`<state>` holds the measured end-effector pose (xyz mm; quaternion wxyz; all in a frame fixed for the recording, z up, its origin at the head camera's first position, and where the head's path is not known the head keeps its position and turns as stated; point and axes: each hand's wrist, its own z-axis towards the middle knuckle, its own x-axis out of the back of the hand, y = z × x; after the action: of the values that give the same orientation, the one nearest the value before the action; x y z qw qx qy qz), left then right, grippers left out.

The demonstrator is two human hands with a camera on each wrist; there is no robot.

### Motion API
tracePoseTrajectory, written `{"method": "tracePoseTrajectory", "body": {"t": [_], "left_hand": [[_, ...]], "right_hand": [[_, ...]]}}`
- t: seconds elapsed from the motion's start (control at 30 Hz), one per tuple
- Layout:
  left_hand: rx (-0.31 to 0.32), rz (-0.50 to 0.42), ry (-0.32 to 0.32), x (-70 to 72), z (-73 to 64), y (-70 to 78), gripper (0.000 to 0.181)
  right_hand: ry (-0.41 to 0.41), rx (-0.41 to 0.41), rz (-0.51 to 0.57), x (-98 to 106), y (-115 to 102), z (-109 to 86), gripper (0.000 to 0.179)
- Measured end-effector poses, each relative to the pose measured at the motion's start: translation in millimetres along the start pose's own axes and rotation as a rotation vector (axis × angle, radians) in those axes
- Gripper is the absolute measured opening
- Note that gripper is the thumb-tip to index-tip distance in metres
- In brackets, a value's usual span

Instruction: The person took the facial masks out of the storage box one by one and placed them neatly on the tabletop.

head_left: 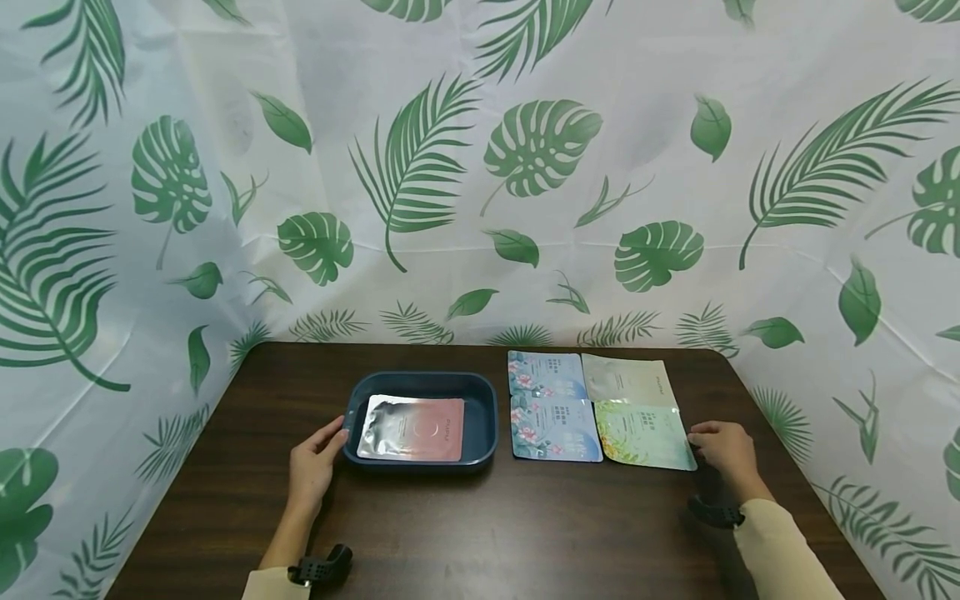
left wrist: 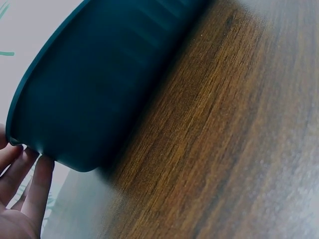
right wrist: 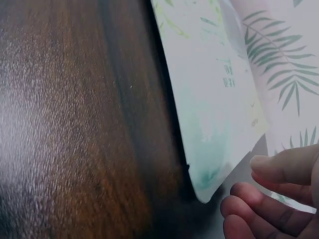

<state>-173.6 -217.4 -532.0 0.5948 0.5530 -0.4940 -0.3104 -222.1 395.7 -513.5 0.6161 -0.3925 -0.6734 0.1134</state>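
At the left end of a dark blue tray (head_left: pixel 480 460), my left hand (head_left: pixel 311 473) grips the rim, thumb above and fingers below. Inside the tray lies a pink and silver sheet-mask packet (head_left: pixel 431 429). The left wrist view shows the fingertips (left wrist: pixel 44 167) against the underside of the tray's rim. My right hand (head_left: pixel 726 452) is beside the right edge of a green floral sheet-mask packet (head_left: pixel 645 435). In the right wrist view its thumb and fingers are bent loosely near the packet's corner, with a gap between them; contact with the edge is unclear.
Two blue floral packets (head_left: pixel 557 429) lie one behind the other, left of the green one. A pale green packet (head_left: pixel 628 381) lies behind the green packet. All rest on a dark wooden table (head_left: pixel 465 533). Behind it hangs a white leaf-print cloth (head_left: pixel 442 50).
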Motion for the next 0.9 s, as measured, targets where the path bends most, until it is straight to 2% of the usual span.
{"method": "tracePoseTrajectory", "body": {"t": [0.1,0.17,0.5,0.6,0.73,0.9], "left_hand": [[0.002,-0.004,-0.007,0.1,-0.2,0.6,0.04],[0.0,-0.004,-0.01,0.0,-0.1,0.7,0.04],[-0.009,0.02,-0.005,0.2,-2.0,0.6,0.04],[-0.005,0.022,-0.006,0.0,-2.4,0.4,0.04],[-0.005,0.021,-0.003,-0.2,-2.3,0.4,0.041],[-0.015,0.018,0.0,-0.8,-2.1,0.6,0.04]], "right_hand": [[0.021,0.017,-0.075,1,-3,-0.7,0.03],[0.027,0.01,-0.074,1,-6,-1.1,0.03],[-0.001,-0.005,0.113,-4,-32,-7.7,0.037],[-0.004,0.035,0.101,-5,-42,-9.5,0.037],[-0.018,0.13,0.057,-7,-57,-12.6,0.039],[-0.05,0.179,0.11,-14,-80,-17.9,0.039]]}}
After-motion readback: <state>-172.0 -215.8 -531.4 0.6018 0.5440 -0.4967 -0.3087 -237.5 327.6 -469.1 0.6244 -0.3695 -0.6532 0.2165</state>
